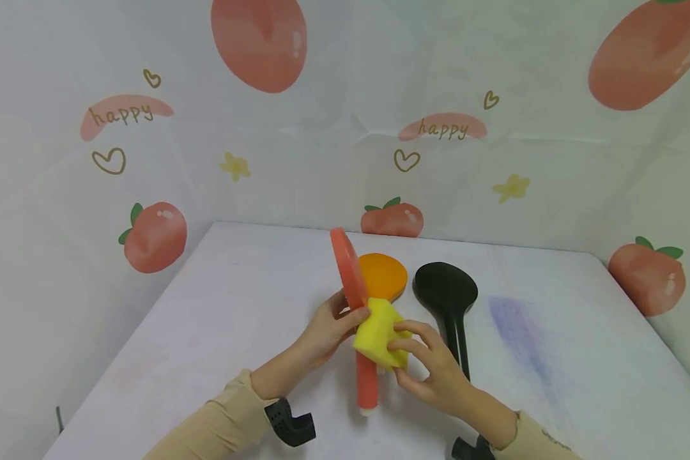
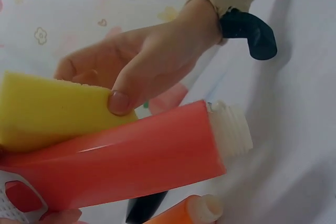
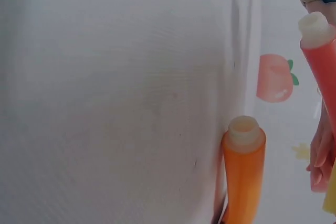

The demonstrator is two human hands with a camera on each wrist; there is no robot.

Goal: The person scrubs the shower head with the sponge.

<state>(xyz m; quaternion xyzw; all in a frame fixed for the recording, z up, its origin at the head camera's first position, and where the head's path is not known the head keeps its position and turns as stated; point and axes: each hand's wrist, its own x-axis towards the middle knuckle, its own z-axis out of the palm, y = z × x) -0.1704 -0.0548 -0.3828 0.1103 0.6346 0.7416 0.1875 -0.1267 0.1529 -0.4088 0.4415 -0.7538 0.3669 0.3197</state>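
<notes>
My left hand (image 1: pixel 329 326) grips a red paddle-shaped thing (image 1: pixel 349 271) just below its round head, holding it upright on edge. Its hollow handle (image 2: pixel 131 156) ends in a white threaded neck (image 2: pixel 231 132). With thumb and fingers, my right hand (image 1: pixel 434 367) holds a yellow sponge (image 1: pixel 374 332) against the front of the red thing, where head and handle join. The left thumb also lies at the sponge's edge. A white perforated piece (image 2: pixel 13 203) shows beside the red handle in the left wrist view; most of it is cut off.
Behind the hands lie an orange paddle-shaped thing (image 1: pixel 382 275) and a black one (image 1: pixel 445 284), heads toward the back. The orange handle (image 3: pixel 244 177) has a white open neck. A purple smear (image 1: pixel 520 338) marks the white table (image 1: pixel 207 306). A printed cloth (image 1: pixel 322 153) hangs behind.
</notes>
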